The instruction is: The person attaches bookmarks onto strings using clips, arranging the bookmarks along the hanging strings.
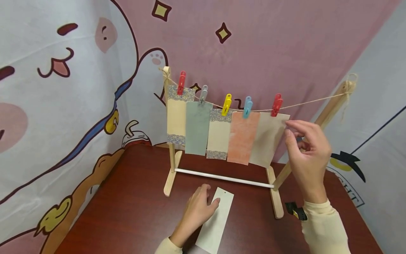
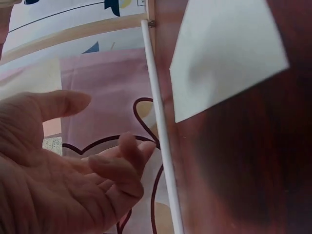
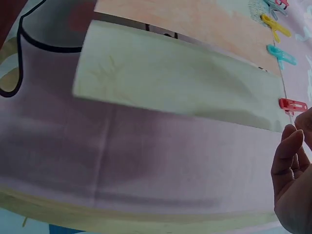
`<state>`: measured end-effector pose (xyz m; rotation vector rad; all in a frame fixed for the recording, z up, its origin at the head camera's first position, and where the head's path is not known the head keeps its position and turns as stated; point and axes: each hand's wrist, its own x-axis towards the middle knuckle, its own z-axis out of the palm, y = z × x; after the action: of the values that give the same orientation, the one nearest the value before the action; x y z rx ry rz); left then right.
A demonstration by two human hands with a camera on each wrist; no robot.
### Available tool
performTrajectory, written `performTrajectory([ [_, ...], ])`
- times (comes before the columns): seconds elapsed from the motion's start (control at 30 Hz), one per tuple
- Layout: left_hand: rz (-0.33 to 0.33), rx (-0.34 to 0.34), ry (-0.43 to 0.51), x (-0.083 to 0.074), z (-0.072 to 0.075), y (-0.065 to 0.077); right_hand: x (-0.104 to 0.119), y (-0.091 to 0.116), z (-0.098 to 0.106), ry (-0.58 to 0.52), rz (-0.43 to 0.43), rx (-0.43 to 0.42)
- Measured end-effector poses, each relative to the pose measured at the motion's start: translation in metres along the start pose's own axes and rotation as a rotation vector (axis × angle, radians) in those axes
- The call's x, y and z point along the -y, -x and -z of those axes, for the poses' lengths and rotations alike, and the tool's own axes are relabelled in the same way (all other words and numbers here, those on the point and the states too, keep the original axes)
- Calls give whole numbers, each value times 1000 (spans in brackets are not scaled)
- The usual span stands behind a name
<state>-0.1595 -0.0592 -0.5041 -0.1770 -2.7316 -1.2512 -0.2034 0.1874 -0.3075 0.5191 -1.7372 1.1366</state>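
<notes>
My right hand is raised beside the upper right corner of a cream card hanging from the line by a red clothespin. In the right wrist view its fingertips are close to that corner of the card; whether they touch is hard to tell, and no grip shows. Loosely bent fingers and a spread thumb mark my left hand, which is over a pale paper strip on the table. The left wrist view shows this hand holding nothing, apart from the pale strip.
The twine spans a wooden stand with a white crossbar. Left of the cream card hang an orange card, a green card and patterned cards, each under a clothespin. Behind is a printed cloth; below, a dark red table.
</notes>
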Motion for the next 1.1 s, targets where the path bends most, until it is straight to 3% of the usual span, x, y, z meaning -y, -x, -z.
performTrajectory([
  [0.13, 24, 50, -23, 6, -1, 3, -5, 4, 3, 15, 0, 24],
  [0.33, 35, 67, -20, 12, -2, 9, -13, 11, 5, 21, -2, 37],
  [0.53, -9, 15, -43, 40, -16, 11, -22, 22, 13, 56, -27, 40],
  [0.67, 0, 13, -64, 50, -23, 12, -36, 29, 18, 96, -64, 36],
  [0.87, 9, 20, -93, 48, -21, 18, -64, 43, 26, 158, -105, 16],
  [1.1, 30, 46, -153, 30, -11, 25, -77, 58, 37, 182, -173, -2],
])
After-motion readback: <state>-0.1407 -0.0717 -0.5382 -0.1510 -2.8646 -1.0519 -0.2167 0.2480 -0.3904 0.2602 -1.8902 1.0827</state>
